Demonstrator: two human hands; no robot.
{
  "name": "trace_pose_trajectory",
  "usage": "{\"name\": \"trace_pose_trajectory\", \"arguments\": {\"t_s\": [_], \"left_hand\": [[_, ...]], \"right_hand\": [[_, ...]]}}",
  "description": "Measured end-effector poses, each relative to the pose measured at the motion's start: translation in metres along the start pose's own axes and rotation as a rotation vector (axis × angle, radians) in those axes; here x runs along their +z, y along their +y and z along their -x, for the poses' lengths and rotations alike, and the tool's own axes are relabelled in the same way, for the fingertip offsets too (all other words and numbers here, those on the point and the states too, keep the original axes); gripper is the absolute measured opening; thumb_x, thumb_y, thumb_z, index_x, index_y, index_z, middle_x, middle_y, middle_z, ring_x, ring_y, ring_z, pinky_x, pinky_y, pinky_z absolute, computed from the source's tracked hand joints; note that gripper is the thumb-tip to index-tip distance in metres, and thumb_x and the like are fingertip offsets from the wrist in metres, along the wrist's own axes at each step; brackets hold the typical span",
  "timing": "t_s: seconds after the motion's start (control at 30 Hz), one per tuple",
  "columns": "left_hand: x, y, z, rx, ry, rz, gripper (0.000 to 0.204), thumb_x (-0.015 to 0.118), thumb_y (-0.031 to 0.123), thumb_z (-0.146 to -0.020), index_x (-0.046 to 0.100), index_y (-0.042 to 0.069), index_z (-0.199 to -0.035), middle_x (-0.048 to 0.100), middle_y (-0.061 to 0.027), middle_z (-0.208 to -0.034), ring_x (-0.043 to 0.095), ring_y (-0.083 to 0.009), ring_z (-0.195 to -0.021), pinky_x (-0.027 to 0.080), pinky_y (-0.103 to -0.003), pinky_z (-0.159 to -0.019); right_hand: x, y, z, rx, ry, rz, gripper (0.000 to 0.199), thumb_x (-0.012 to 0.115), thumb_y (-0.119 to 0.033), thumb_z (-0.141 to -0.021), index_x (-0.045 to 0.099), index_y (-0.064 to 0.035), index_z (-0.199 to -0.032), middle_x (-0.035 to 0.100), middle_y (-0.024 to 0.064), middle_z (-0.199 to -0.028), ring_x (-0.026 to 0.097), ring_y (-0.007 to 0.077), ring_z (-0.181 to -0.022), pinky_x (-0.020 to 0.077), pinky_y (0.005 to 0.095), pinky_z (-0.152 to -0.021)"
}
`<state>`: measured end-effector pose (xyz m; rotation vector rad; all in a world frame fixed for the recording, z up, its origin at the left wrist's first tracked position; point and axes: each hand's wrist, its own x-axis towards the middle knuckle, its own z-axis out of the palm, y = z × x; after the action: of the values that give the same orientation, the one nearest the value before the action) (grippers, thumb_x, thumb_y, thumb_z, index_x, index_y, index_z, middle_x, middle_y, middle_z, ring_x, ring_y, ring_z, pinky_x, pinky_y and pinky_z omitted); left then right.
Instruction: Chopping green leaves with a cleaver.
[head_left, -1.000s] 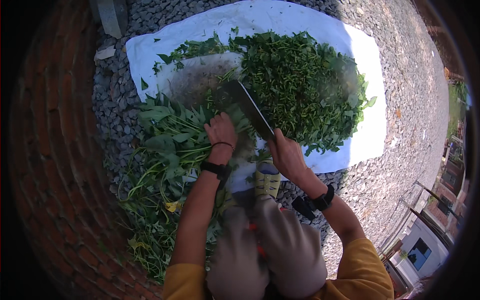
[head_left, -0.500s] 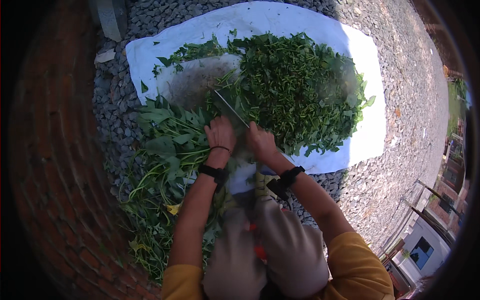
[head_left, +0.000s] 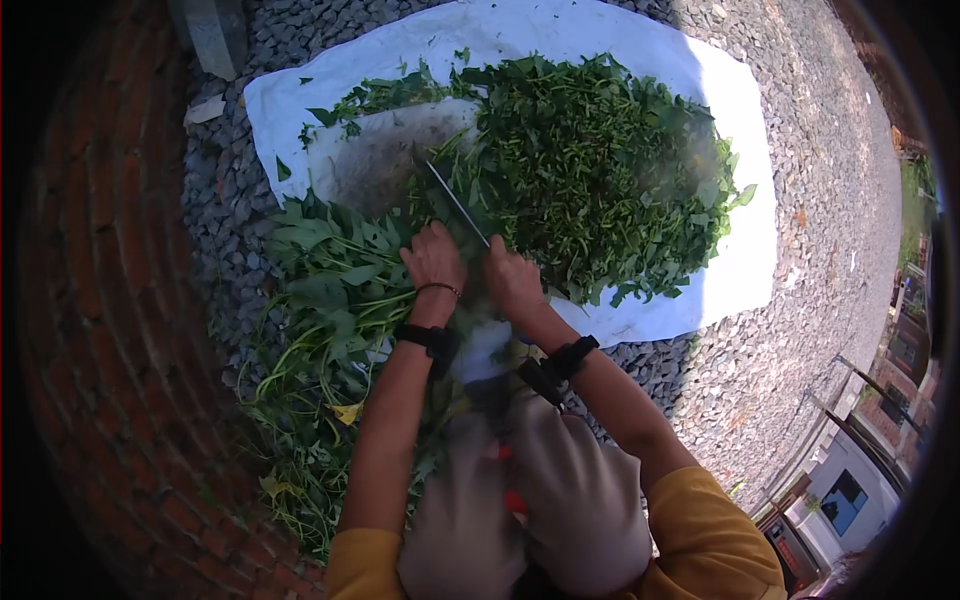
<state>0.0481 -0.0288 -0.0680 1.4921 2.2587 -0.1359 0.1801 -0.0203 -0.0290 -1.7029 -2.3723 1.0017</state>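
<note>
The knife (head_left: 455, 203) is down on the leaves, its edge seen thin from above. Its long line runs from the right hand (head_left: 512, 280), near, up and to the far left. The right hand's fingers are closed tight around the handle. The blade sits just past both hands, and the right hand is the nearer one.

The left hand (head_left: 432, 258) is just to the left of the blade. Its fingers are curled down, pressing a bunch of leafy stems (head_left: 335, 290). The stems lie across, left to right, with their ends under the knife.

To the far right is a big pile of chopped greens (head_left: 590, 170). It lies on a white sheet (head_left: 740, 270) spread over gravel (head_left: 820, 200). A brick wall (head_left: 110, 330) stands on the left.
</note>
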Motion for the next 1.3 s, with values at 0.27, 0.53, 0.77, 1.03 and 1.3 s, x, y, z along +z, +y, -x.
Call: {"name": "trace_pose_trajectory", "arguments": {"t_s": [0.27, 0.53, 0.77, 1.03, 1.3], "left_hand": [[-0.039, -0.006, 0.004, 0.096, -0.030, 0.044, 0.055, 0.080, 0.023, -0.060, 0.048, 0.005, -0.101, 0.057, -0.0118, -0.100, 0.054, -0.0289, -0.099, 0.041, -0.044, -0.080], [-0.017, 0.021, -0.031, 0.014, -0.027, 0.139, 0.067, 0.084, 0.022, -0.052, 0.044, 0.004, -0.103, 0.050, -0.0158, -0.110, 0.051, -0.0317, -0.105, 0.041, -0.044, -0.083], [-0.032, 0.003, 0.013, 0.159, 0.214, -0.087, 0.094, 0.084, 0.029, -0.054, 0.035, 0.001, -0.129, 0.044, -0.0132, -0.112, 0.044, -0.0308, -0.106, 0.037, -0.044, -0.088], [-0.017, -0.006, 0.003, 0.186, 0.016, -0.159, 0.073, 0.079, 0.035, -0.062, 0.043, 0.004, -0.118, 0.048, -0.0085, -0.102, 0.048, -0.0251, -0.100, 0.036, -0.042, -0.083], [-0.023, -0.006, 0.000, 0.154, 0.034, -0.147, 0.067, 0.080, 0.032, -0.061, 0.046, 0.006, -0.113, 0.049, -0.0080, -0.102, 0.049, -0.0238, -0.097, 0.037, -0.042, -0.080]], "right_hand": [[-0.034, 0.008, -0.008, 0.082, 0.111, -0.070, 0.016, 0.051, -0.017, -0.088, 0.046, -0.0026, -0.093, 0.059, 0.0234, -0.066, 0.058, 0.0442, -0.061, 0.0445, 0.0532, -0.053], [-0.081, -0.008, 0.024, -0.054, 0.085, -0.108, 0.022, 0.055, -0.015, -0.087, 0.047, 0.0010, -0.100, 0.056, 0.0224, -0.061, 0.056, 0.0430, -0.058, 0.0430, 0.0505, -0.052], [-0.071, 0.002, 0.026, -0.024, -0.083, 0.111, 0.017, 0.052, -0.012, -0.085, 0.044, -0.0017, -0.095, 0.059, 0.0210, -0.062, 0.059, 0.0402, -0.056, 0.0478, 0.0497, -0.050], [-0.022, 0.011, -0.013, -0.153, -0.038, 0.145, 0.015, 0.051, -0.009, -0.081, 0.043, -0.0025, -0.091, 0.061, 0.0185, -0.065, 0.062, 0.0379, -0.059, 0.0490, 0.0473, -0.050], [-0.041, -0.011, -0.031, -0.174, -0.027, 0.172, 0.016, 0.052, -0.007, -0.078, 0.043, -0.0019, -0.091, 0.062, 0.0195, -0.070, 0.064, 0.0381, -0.065, 0.0527, 0.0432, -0.054]]}}
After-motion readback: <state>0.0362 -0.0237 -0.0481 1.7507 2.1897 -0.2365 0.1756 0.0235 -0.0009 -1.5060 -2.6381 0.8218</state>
